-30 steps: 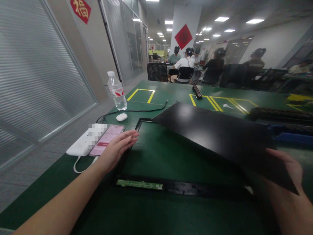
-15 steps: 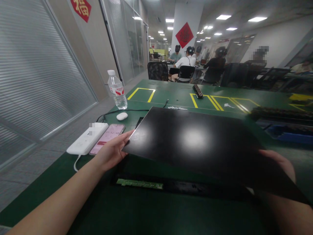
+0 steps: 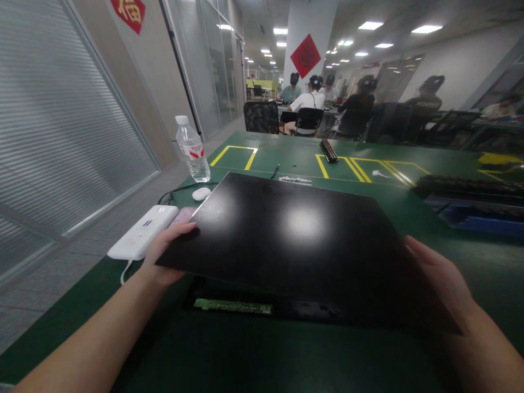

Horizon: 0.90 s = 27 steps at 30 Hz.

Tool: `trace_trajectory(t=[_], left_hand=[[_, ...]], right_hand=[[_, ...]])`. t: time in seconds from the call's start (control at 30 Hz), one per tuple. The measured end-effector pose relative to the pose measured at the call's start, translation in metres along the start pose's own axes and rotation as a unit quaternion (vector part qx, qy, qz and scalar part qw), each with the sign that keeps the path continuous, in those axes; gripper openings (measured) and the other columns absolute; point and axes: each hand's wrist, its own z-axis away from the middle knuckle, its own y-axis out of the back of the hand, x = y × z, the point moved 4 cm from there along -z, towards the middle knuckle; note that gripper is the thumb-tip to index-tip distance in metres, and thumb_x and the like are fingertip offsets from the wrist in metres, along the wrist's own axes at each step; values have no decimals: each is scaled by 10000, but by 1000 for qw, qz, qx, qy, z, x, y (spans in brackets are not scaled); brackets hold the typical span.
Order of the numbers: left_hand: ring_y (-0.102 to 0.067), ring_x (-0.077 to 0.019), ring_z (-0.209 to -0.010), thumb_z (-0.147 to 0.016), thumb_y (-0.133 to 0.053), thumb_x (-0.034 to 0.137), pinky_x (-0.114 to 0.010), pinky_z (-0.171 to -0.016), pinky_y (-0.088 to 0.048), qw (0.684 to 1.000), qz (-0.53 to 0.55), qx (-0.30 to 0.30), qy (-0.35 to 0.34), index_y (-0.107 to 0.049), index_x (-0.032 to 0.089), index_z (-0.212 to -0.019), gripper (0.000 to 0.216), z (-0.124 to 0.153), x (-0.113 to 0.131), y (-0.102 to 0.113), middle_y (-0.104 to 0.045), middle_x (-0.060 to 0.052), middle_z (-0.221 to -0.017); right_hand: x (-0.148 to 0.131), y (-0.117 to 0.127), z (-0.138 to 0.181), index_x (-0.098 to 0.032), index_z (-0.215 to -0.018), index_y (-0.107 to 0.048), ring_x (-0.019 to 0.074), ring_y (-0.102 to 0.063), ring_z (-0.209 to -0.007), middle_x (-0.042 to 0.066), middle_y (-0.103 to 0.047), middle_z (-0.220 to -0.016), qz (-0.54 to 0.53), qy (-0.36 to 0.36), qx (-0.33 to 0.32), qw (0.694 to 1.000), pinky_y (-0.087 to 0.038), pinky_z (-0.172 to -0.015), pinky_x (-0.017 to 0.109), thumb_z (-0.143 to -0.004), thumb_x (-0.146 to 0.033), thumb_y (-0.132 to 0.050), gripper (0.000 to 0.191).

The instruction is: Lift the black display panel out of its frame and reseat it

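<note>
A large glossy black panel [image 3: 295, 240] hangs nearly flat just above a black frame [image 3: 286, 310] that lies on the green table [image 3: 245, 355]. My left hand [image 3: 166, 254] grips the panel's left edge, thumb on top. At the panel's right edge my right hand [image 3: 440, 275] supports it, fingers along the rim. A green circuit strip [image 3: 233, 306] shows on the frame's near bar, below the panel.
A white power bank [image 3: 141, 232], a phone [image 3: 182, 215] partly hidden by the panel, a white earbud case [image 3: 201, 193], a cable and a water bottle [image 3: 191, 150] lie left. Yellow tape boxes mark the far table. Dark trays [image 3: 470, 188] sit right. Several seated people work beyond.
The black panel has swung down from a steep tilt to almost flat over the frame. My left hand left the frame's edge and took the panel's left side.
</note>
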Motion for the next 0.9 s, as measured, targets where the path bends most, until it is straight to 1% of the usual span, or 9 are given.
trace_trajectory(t=[0.17,0.3,0.37,0.43,0.5,0.6,0.73,0.8,0.9], left_hand=[[-792,-270,-677,-652,-636,95,-390,-734,-675,996,34,3,-81,-740,164,-976,348,3,10,-6,-798,-17,-670],[-795,-310,-911,-681,-648,102,-413,-861,-655,995,33,-10,-93,-734,170,-1125,457,1,9,-7,-842,-34,-885],[-776,-324,-998,-699,-654,120,-424,-895,-645,995,31,-18,-98,-715,178,-1207,515,0,8,-5,-845,-30,-934],[-774,-323,-1006,-695,-658,119,-411,-886,-650,994,30,-18,-100,-707,174,-1238,548,-1,8,-3,-846,-29,-934],[-789,-312,-947,-687,-658,111,-384,-844,-664,995,33,-4,-95,-718,166,-1216,535,-1,7,-1,-846,-28,-898],[-803,-299,-844,-691,-647,105,-375,-774,-681,996,38,38,-75,-724,172,-1196,515,0,6,-1,-840,-17,-820],[-806,-293,-793,-698,-637,103,-391,-758,-684,993,41,83,-71,-685,177,-1282,591,3,6,0,-822,7,-722],[-806,-289,-806,-703,-639,105,-386,-776,-680,993,38,77,-78,-674,183,-1311,614,3,5,-1,-815,15,-698],[-800,-299,-885,-700,-645,110,-387,-830,-667,995,26,36,-94,-677,198,-1327,634,4,5,-5,-821,14,-722]], right_hand=[[4,-10,-1,-240,-1034,-716,316,-735,-1027,108,-774,-1047,-22,-115,-57,991,-600,-848,515,-857,-432,-515,330],[5,-6,-9,-195,-1086,-715,271,-729,-1029,144,-751,-1158,-39,-123,-50,990,-611,-818,416,-882,-452,-461,415],[7,-4,-13,-172,-1139,-704,247,-727,-1022,153,-735,-1206,-43,-123,-36,991,-608,-824,375,-895,-437,-447,443],[8,-2,-15,-157,-1175,-688,236,-734,-976,160,-736,-1195,-44,-120,-28,991,-608,-822,364,-895,-417,-450,450],[7,0,-16,-149,-1199,-668,239,-740,-939,170,-742,-1161,-45,-113,-22,992,-609,-812,371,-889,-404,-462,451],[5,1,-16,-141,-1238,-633,255,-744,-930,182,-746,-1127,-55,-108,-16,992,-610,-805,393,-891,-405,-459,470],[4,-1,-14,-169,-1287,-590,253,-750,-877,169,-749,-1121,-61,-102,-14,993,-609,-801,420,-910,-397,-446,464],[4,-1,-14,-190,-1310,-572,252,-752,-882,161,-745,-1151,-59,-91,-10,994,-610,-793,420,-916,-393,-448,460],[4,0,-14,-206,-1340,-553,262,-753,-915,162,-739,-1180,-50,-83,-8,995,-607,-803,436,-918,-411,-452,480]])
